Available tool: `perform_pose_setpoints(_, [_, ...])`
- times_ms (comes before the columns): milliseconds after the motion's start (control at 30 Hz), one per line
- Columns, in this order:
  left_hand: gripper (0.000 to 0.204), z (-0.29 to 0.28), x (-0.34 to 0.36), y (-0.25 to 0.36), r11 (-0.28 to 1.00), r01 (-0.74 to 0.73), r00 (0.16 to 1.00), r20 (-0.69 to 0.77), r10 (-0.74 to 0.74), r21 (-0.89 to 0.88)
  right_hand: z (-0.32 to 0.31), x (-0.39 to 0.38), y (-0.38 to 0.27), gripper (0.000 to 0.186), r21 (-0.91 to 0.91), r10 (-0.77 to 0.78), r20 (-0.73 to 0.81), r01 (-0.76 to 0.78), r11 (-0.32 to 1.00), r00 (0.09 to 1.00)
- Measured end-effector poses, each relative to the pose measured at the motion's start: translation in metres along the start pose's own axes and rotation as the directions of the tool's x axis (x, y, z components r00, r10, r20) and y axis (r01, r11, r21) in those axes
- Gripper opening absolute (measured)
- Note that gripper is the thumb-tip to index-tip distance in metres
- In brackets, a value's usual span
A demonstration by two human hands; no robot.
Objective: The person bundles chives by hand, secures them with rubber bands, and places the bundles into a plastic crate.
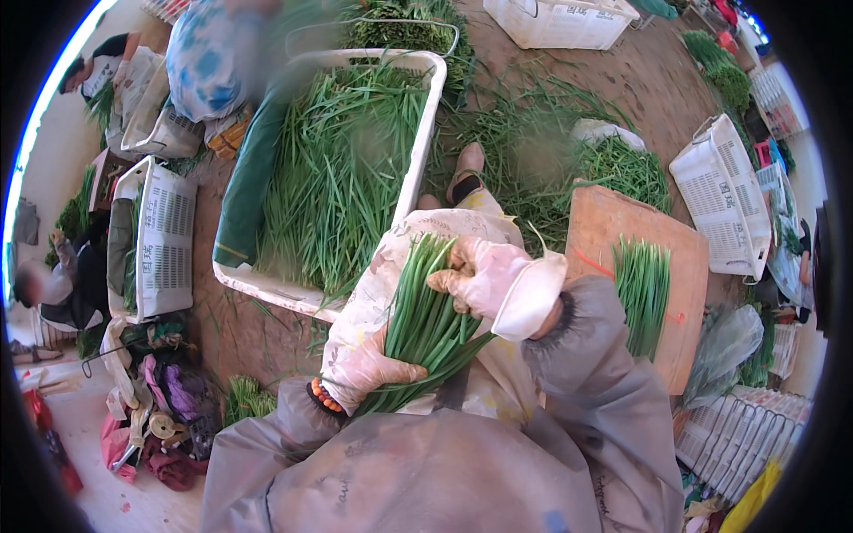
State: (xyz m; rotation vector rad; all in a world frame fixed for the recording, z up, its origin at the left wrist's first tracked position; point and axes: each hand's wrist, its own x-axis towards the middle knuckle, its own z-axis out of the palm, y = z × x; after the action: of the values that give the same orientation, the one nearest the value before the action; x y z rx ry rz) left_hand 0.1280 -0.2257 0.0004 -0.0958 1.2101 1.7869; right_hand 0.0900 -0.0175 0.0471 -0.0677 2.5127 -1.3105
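Over my lap, my left hand [366, 369] is wrapped round a thick bunch of garlic chives [421, 324], its thumb lying across the stalks. My right hand [487, 277] is at the upper part of the same bunch, its fingers curled in on the stalks; the fingertips are partly hidden. Both hands wear thin pale gloves. A white cuff [531, 298] circles my right wrist. Just ahead and left stands a white crate [433, 115] filled with loose chives [346, 169]. On my right, an evenly stacked bundle of chives [641, 293] lies on a wooden board [604, 222].
Loose greens [533, 142] cover the floor ahead, near my shoe [468, 164]. White crates stand at left [167, 240] and right [724, 191]. Cloths and a tape roll [162, 425] lie at lower left. Clear plastic [724, 342] lies beside the board. Other people sit at far left.
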Motion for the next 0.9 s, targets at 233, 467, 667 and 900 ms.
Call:
perform_pose_setpoints(233, [0.067, -0.019, 0.001, -0.007, 0.935, 0.22, 0.972, 0.147, -0.185, -0.276, -0.049, 0.022, 0.021, 0.01, 0.557, 0.194, -0.314, 0.015, 0.831, 0.929])
perform_pose_setpoints(467, [0.079, -0.018, 0.005, -0.003, 0.888, -0.071, 0.991, 0.069, 0.114, -0.454, -0.045, -0.014, 0.081, 0.047, 0.736, 0.06, -0.273, 0.168, 0.656, 0.96])
perform_pose_setpoints(667, [0.076, -0.017, 0.004, 0.001, 0.883, -0.073, 0.991, 0.065, 0.116, -0.463, 0.019, -0.007, 0.057, 0.055, 0.34, -0.118, 0.019, 0.105, 0.934, 0.993])
perform_pose_setpoints(900, [0.073, -0.022, 0.001, -0.002, 0.873, -0.056, 0.994, 0.053, 0.093, -0.485, 0.025, -0.011, 0.043, 0.039, 0.39, -0.039, -0.098, 0.074, 0.918, 0.994])
